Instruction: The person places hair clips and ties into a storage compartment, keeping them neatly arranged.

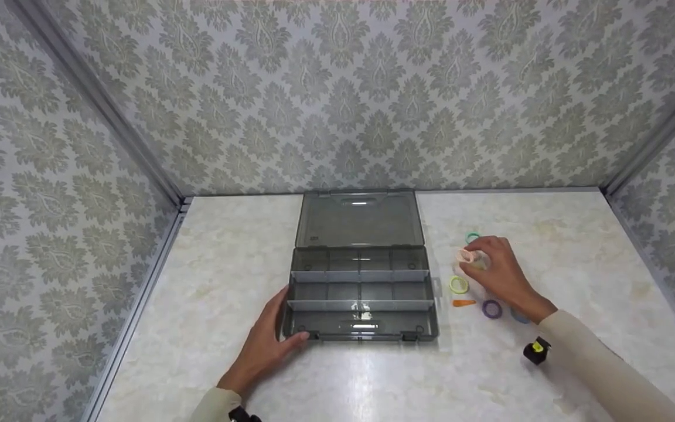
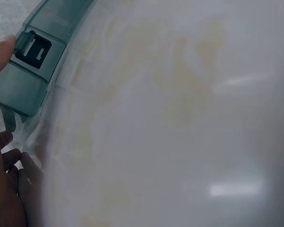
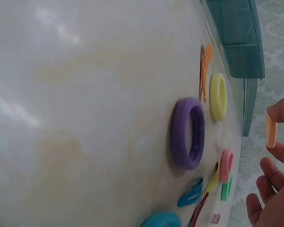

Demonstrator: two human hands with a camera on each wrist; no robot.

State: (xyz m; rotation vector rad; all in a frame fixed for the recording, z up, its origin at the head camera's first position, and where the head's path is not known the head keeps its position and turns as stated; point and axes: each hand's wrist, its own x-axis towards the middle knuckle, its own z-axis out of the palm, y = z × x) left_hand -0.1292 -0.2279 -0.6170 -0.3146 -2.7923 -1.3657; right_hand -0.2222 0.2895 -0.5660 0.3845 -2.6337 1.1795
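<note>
A grey see-through plastic organizer box (image 1: 361,321) with divided compartments lies with its lid (image 1: 361,220) folded back. My left hand (image 1: 264,340) holds its front left corner, thumb by the front latch (image 2: 34,49) and fingers along the left side. To the right of the box, my right hand (image 1: 498,272) pinches a peach hair tie (image 3: 271,132) between thumb and finger, above the table. Below it lie a yellow hair tie (image 1: 459,285), an orange hair clip (image 1: 463,303) and a purple hair tie (image 1: 491,300).
Around the right hand are also a green hair tie (image 1: 473,237), a pink one (image 3: 226,165), a blue one (image 3: 162,220), and blue (image 3: 191,193) and yellow (image 3: 212,178) clips. Patterned walls (image 1: 343,88) stand behind and beside the marbled table (image 1: 372,381).
</note>
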